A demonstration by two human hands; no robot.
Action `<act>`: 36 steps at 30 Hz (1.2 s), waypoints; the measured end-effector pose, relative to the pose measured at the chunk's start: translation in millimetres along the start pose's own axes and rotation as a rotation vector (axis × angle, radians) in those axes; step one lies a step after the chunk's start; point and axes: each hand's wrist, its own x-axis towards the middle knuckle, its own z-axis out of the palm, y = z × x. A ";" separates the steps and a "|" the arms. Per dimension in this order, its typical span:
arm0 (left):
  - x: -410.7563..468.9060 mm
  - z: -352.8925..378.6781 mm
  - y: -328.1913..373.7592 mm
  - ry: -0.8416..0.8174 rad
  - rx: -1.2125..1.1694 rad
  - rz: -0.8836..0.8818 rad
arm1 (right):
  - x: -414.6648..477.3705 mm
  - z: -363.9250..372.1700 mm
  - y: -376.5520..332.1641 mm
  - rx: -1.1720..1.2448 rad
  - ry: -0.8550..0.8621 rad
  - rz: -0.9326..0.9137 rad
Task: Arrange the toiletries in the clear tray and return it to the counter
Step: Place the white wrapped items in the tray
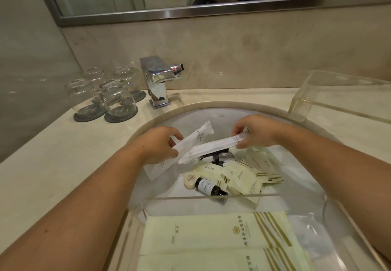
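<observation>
Sachets slant up-right; left hand, right hand pinching.

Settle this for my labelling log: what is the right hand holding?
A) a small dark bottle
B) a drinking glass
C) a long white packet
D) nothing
C: the right hand pinches one end of a long white packet; the left hand grips a second packet, and the dark bottle lies loose below.
</observation>
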 end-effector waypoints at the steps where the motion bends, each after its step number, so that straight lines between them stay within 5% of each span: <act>1: -2.4 -2.6 1.0 0.026 -0.023 0.012 | -4.2 -4.4 0.5 0.021 0.018 0.008; 17: -70.7 -35.3 27.2 0.271 -0.590 0.195 | -112.3 -42.4 -24.4 0.021 0.506 -0.124; 28: -149.3 -48.1 61.8 0.177 -0.608 0.410 | -182.4 -53.9 -43.5 0.113 0.498 -0.067; 36: -196.0 -47.3 72.0 0.070 -0.414 0.453 | -210.8 -56.1 -55.3 0.211 0.503 -0.083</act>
